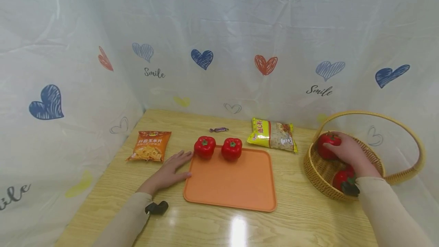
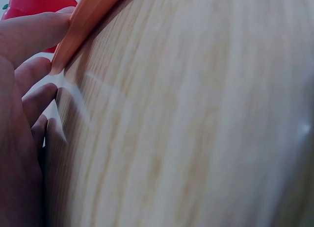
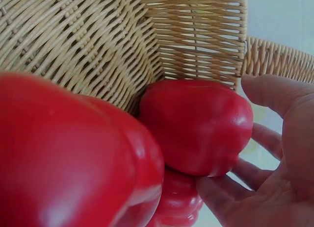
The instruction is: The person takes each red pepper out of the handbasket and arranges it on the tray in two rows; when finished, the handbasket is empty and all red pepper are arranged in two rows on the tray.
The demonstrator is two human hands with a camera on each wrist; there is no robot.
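My right hand reaches into the wicker basket and grips a red bell pepper. In the right wrist view its thumb and curved fingers lie around that pepper. A second bell pepper fills the near left there, and another red one shows partly beneath the held one. My left hand rests on the table with fingers extended, fingertips at the left edge of the orange tray. Two red bell peppers sit along the tray's far edge.
An orange snack bag lies left of the tray. Behind it are a purple-wrapped candy and a yellow-ended food packet. The basket's tall handle arches over its right side. A patterned curtain hangs behind the table.
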